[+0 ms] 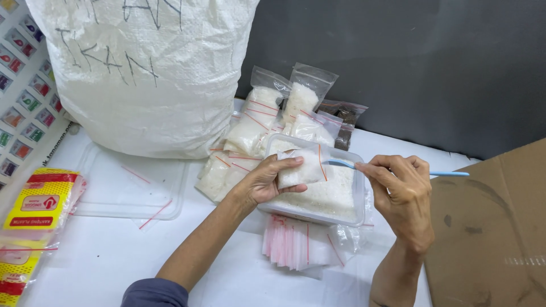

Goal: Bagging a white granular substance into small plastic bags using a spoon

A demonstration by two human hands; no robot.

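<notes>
Left hand (263, 183) grips a small bag (301, 167) of white grains over the tub (357, 196). Right hand (401, 185) pinches a blue spoon (347, 164), tip at the bag's mouth.

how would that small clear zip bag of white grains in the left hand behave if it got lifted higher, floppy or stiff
Probably floppy: the small clear zip bag of white grains is thin plastic that creases under the left hand. It looks only partly filled, so likely light. Its mouth seems open toward the blue spoon held by the right hand, so tilting might spill grains.
</notes>
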